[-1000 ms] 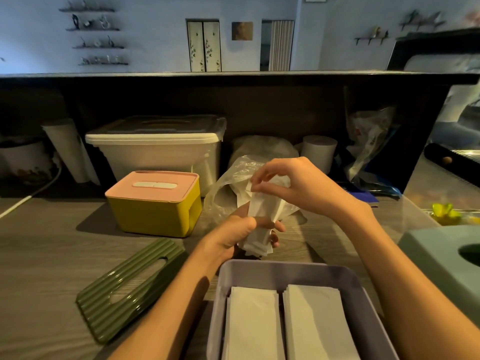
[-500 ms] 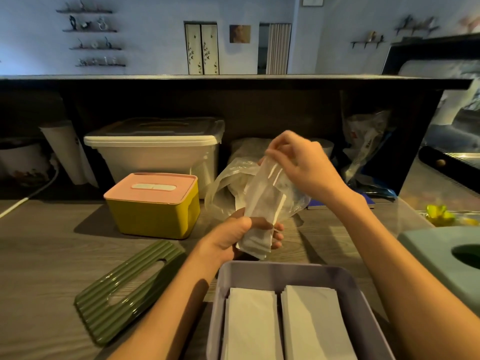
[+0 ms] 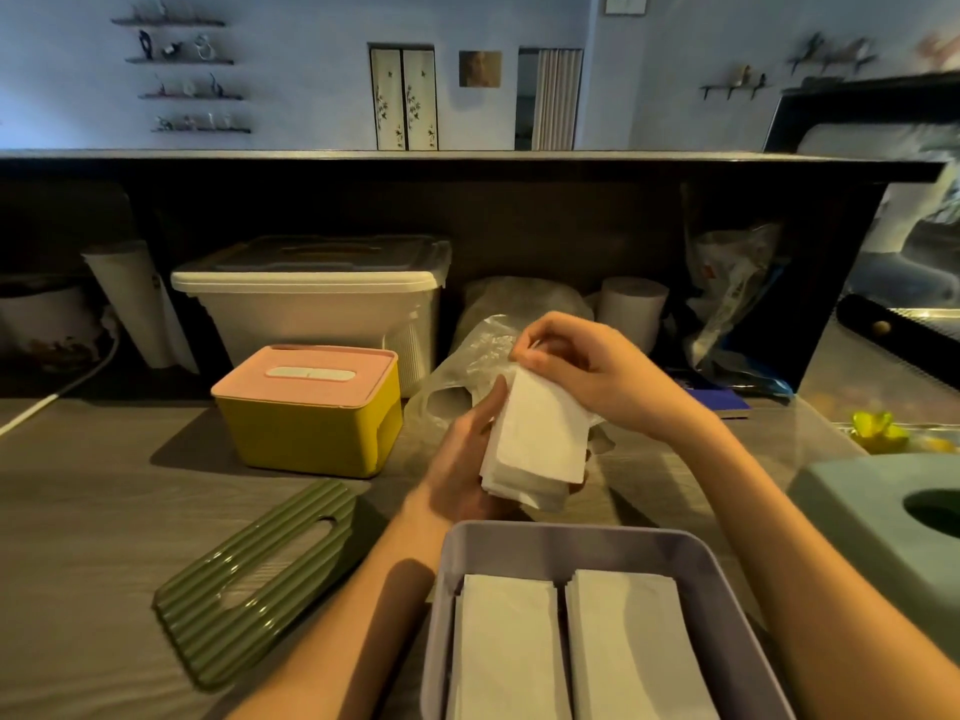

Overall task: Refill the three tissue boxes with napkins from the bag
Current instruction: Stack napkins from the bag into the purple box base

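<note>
My left hand (image 3: 462,459) holds a stack of white napkins (image 3: 535,439) from below and behind, above the table. My right hand (image 3: 587,366) pinches the top edge of that stack. Just behind it lies the clear plastic bag (image 3: 467,366), crumpled. In front of me stands an open grey-lilac tissue box (image 3: 519,543) with two napkin stacks (image 3: 587,646) lying side by side in it. Its ribbed green lid (image 3: 260,579) rests on the table to the left. A yellow tissue box with a pink lid (image 3: 311,407) stands further back, closed. A pale green tissue box (image 3: 893,517) sits at the right edge.
A large white storage bin (image 3: 317,304) stands against the dark counter wall behind the yellow box. A paper roll (image 3: 631,309) and another plastic bag (image 3: 727,293) sit at the back right. A white cable (image 3: 57,392) runs along the far left.
The clear wrapper my right hand was pulling up off the stack is gone from it. The napkins now show bare, and my right hand has come back down onto their top edge.
</note>
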The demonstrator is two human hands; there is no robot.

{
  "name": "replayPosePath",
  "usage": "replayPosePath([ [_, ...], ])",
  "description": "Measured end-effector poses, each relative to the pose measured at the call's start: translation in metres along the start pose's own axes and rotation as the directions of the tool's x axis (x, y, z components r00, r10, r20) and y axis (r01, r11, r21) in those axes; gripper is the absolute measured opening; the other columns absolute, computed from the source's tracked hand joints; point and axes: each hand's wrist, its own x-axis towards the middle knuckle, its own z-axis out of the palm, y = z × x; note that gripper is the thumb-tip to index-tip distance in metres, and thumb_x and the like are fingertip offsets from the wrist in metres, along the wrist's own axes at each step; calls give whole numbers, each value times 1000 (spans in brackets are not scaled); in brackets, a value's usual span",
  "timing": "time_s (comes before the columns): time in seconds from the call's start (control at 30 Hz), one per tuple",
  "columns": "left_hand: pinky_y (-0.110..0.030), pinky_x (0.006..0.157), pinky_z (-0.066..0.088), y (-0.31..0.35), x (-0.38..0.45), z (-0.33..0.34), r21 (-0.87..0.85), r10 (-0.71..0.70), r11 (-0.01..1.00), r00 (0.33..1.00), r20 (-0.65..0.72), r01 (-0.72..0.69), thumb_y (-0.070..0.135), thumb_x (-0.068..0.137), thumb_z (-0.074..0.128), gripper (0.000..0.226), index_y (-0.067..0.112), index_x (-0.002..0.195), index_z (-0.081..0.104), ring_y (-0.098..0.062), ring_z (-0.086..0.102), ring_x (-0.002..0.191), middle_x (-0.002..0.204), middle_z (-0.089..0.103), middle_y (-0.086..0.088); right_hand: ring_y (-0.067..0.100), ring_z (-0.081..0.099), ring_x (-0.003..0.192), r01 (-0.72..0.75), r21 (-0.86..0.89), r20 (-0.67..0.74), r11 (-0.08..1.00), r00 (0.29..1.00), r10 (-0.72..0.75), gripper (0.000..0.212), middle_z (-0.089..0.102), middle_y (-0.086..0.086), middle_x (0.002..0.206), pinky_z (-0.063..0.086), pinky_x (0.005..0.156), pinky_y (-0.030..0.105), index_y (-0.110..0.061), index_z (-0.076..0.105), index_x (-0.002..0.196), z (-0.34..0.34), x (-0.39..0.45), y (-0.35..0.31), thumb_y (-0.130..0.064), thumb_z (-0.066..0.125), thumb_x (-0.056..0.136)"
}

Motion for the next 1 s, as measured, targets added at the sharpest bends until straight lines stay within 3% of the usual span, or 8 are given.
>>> replayPosePath([
  [0.17,-41,79,59,-2,-4,0,118,27,993,1000,-4,-27,71,92,46,80,6,137,56,-32,70,96,112,69,-22,-1,63,99,-14,-122,-86,992,996,4,17,68,-15,105,53,78,17,-28,63,117,15,-1,16,-32,59,102],
  [0.3,-34,76,56,-2,-4,-2,185,-5,983,998,67,-8,54,96,60,74,-1,145,48,-25,66,88,107,67,-18,-5,61,103,6,-199,-167,980,985,-40,27,65,-20,113,49,81,13,-29,63,122,11,-10,20,-36,66,96],
  [0.4,-33,77,58,0,-9,1,294,-18,956,999,45,4,55,93,62,62,7,131,64,-26,68,90,109,69,-21,1,63,105,-159,-93,-30,983,987,157,42,59,-26,116,58,75,18,-41,54,131,2,-27,22,-43,69,92],
  [0.5,-30,82,61,3,-7,-3,441,17,897,1000,-21,-7,34,91,70,40,17,126,64,-19,73,99,119,70,-15,6,64,108,-289,-44,90,956,952,292,52,59,-20,124,60,77,23,-52,47,135,-1,-43,28,-45,73,90],
  [0.6,-36,99,55,5,1,-15,670,102,741,994,-40,-49,28,74,87,65,22,131,57,-22,66,117,126,68,-8,-3,65,107,-321,81,39,944,947,318,47,66,-19,120,57,88,23,-45,54,131,-1,-56,34,-33,76,91],
  [0.73,-36,86,61,2,9,-24,814,399,544,916,-36,-205,18,77,86,51,13,122,62,-21,69,105,115,70,-8,0,68,105,-370,239,-78,898,914,398,35,73,-12,114,57,89,25,-32,62,127,8,-77,50,-20,71,94],
  [0.83,-28,75,60,-6,14,-29,884,489,404,872,8,-235,15,81,84,41,14,116,63,-15,68,92,107,69,-5,7,69,103,-379,319,-134,869,889,438,35,71,-7,115,57,82,19,-27,61,126,22,-85,59,-9,68,95],
  [1.0,-13,66,51,-26,22,-23,860,545,451,837,-53,-239,27,90,75,28,21,113,60,-4,62,87,106,64,4,-8,66,92,-328,346,-241,879,874,421,53,61,-9,114,55,76,15,-19,51,140,43,-85,61,0,65,93],
])
